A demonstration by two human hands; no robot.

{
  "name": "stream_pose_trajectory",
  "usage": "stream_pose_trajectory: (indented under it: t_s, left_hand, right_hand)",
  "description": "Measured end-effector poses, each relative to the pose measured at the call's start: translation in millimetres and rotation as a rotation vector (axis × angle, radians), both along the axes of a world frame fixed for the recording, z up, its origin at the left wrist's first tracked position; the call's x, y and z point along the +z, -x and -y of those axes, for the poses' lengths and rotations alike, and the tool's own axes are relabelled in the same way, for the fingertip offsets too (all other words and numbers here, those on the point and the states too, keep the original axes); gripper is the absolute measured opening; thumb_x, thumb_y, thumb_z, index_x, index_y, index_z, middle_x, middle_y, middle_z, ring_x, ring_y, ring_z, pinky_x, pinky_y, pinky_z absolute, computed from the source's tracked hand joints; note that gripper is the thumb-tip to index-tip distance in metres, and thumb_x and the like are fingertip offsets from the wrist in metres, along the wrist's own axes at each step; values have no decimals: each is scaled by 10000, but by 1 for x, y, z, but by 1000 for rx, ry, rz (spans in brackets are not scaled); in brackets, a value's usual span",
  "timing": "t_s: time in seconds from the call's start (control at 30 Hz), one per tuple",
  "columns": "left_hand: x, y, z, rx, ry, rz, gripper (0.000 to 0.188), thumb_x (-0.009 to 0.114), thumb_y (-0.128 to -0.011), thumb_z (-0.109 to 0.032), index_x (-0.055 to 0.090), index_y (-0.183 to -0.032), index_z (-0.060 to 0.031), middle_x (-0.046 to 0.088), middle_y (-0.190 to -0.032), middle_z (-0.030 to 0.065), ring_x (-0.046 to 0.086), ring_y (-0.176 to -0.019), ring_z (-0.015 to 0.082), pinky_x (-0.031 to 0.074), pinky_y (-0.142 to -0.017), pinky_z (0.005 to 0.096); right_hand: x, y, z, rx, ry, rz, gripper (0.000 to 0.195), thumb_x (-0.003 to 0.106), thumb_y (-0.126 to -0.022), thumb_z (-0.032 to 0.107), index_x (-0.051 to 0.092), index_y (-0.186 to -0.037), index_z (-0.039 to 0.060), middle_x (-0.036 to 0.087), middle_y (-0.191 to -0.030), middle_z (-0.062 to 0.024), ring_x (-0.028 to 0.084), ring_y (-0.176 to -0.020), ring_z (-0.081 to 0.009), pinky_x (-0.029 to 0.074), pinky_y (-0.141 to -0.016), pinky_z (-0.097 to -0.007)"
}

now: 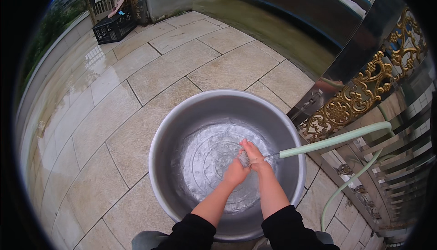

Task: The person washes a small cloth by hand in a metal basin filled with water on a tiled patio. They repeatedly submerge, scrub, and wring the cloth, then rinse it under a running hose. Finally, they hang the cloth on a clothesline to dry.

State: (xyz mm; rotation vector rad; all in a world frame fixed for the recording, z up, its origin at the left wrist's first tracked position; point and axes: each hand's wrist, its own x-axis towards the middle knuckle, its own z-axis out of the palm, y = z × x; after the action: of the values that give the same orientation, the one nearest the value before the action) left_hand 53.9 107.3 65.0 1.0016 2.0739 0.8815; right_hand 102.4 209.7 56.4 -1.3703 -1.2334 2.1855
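Observation:
My left hand (236,172) and my right hand (253,151) are close together over a large grey metal basin (177,127). Clear water pours onto them from the end of a pale green hose (317,144), which lies across the basin's right rim. No solid thing shows in either hand. The right hand's fingers stretch forward, while the left hand's fingers are partly hidden by splashing water and the other hand. Shallow, rippling water (208,163) covers the basin's floor.
Beige stone paving (112,140) surrounds the basin, wet at the left. A shiny metal gate (368,185) with gold scrollwork (341,110) stands close on the right; the hose loops over its bars. A black plastic crate (114,28) sits at the far left by a pillar (169,0).

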Motion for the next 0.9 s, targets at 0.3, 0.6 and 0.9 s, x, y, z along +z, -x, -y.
stream_pose_trajectory:
  t_s: [0.3, 0.6, 0.9]
  left_hand:
    - [22, 19, -11, 380, 210, 1517, 277, 487, -784, -364, 479, -759, -88, 424, -547, 20, 340, -374, 98, 204, -315, 212]
    - [112, 27, 32, 640, -3, 1928, 300, 448, -815, -361, 484, -800, -64, 441, -560, 37, 346, -388, 101, 226, -318, 217]
    - [326, -7, 68, 327, -580, 2553, 393, 448, -813, -403, 440, -885, -17, 371, -638, 27, 318, -424, 101, 233, -376, 211]
  right_hand:
    - [-32, -39, 13, -277, 459, -227, 542, 357, -802, 571, 497, -991, 83, 539, -923, -67, 521, -838, -200, 398, -780, -412]
    - [109, -22, 52, 55, 547, 193, 542, 332, -829, 528, 457, -1097, 74, 551, -905, -98, 536, -865, -221, 425, -735, -401]
    - [328, 14, 73, -25, 576, -478, 418, 385, -815, 520, 516, -772, 126, 548, -893, -105, 509, -872, -256, 439, -727, -390]
